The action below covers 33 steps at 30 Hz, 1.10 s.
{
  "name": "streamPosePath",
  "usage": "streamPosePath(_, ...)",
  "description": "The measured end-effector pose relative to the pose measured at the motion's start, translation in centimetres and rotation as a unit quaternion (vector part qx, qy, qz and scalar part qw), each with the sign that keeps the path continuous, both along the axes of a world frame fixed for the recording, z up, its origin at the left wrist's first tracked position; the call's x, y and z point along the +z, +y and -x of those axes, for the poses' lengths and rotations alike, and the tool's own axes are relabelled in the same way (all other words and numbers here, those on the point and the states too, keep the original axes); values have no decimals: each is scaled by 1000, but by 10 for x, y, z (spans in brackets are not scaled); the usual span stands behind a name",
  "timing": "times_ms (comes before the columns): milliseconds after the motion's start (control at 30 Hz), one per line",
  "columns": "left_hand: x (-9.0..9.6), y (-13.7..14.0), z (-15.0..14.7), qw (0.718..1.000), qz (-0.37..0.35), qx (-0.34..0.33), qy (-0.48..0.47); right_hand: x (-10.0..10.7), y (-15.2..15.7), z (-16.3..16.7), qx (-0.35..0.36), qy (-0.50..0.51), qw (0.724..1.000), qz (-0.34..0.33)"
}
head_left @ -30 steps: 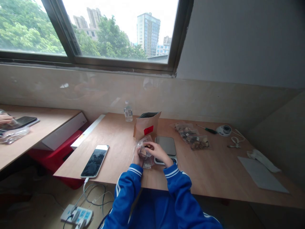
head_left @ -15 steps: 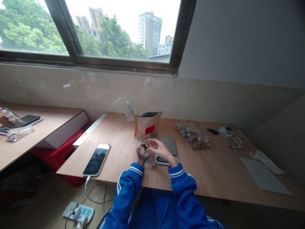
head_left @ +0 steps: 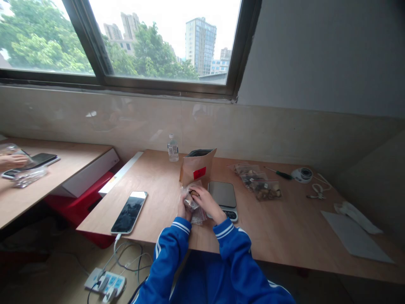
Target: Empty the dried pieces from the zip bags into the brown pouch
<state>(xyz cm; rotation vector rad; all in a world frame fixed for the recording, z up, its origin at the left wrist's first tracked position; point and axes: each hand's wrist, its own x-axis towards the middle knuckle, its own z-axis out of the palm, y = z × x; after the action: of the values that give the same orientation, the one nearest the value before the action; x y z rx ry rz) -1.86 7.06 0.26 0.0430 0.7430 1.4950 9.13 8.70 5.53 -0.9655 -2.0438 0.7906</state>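
My left hand [head_left: 183, 208] is closed around a clear plastic zip bag [head_left: 191, 204], holding it upright above the table's front part. At the bag's mouth, the fingers of my right hand [head_left: 206, 200] are closed on a brown dried piece [head_left: 194, 193]; its exact kind is too small to tell. Part of the bag hangs below my hands. Just right of them lies a kitchen scale [head_left: 222, 194] with a bare metal plate, its front left corner hidden by my right hand. Behind the bag stands an open brown paper pouch [head_left: 192, 167] with a red label.
Several filled zip bags [head_left: 267, 190] lie right of the scale, near a screwdriver [head_left: 283, 174] and a white dome camera [head_left: 302, 175]. A plugged-in phone [head_left: 129, 212] and a water bottle [head_left: 172, 150] are leftward. Another person's hand [head_left: 14, 161] is at the left table.
My right hand has moved left and into the bag's mouth with the brown piece, uncovering more of the scale. Another person's hand has appeared at the far left.
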Motion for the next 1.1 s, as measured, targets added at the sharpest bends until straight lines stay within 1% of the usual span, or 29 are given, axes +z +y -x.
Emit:
streamPosePath(67,0,0,0,1000,3,-4,0,-2,1,-1,9,3,1000,13)
streamPosePath(133,0,0,-1,1000,5,-12,0,-2,2,-3,4,12,1000,21)
streamPosePath(200,1,-1,-1,1000,3,-21,-1,-1,3,-6,-16,32,999,26)
streamPosePath(333,5,0,-1,999,-1,-34,-5,-2,1,-12,-85,89,992,39)
streamPosePath(433,4,0,0,999,1,-38,-5,-1,-2,-15,-99,129,984,77)
streamPosePath(500,2,1,1,999,3,-36,-2,6,-2,-16,-107,170,973,117)
streamPosePath(567,0,2,2,999,7,-35,1,20,2,-18,-121,217,960,130)
streamPosePath(633,-3,3,2,999,12,-34,3,41,12,-22,-125,256,954,97)
streamPosePath(700,-3,3,3,999,17,-34,1,67,29,-27,-125,272,954,33)
streamPosePath(767,-3,3,3,999,23,-32,-4,91,51,-29,-138,258,956,-38)
streamPosePath(833,-1,2,3,999,27,-31,-8,109,73,-28,-159,221,956,-106)
streamPosePath(900,1,2,3,999,29,-30,-12,117,91,-24,-164,174,958,-157)
streamPosePath(933,2,2,3,999,29,-30,-13,118,97,-21,-153,149,962,-173)
streamPosePath(1000,3,1,2,999,29,-29,-14,116,105,-15,-118,111,969,-187)
streamPosePath(1100,5,1,2,999,29,-28,-13,109,105,-13,-85,87,974,-190)
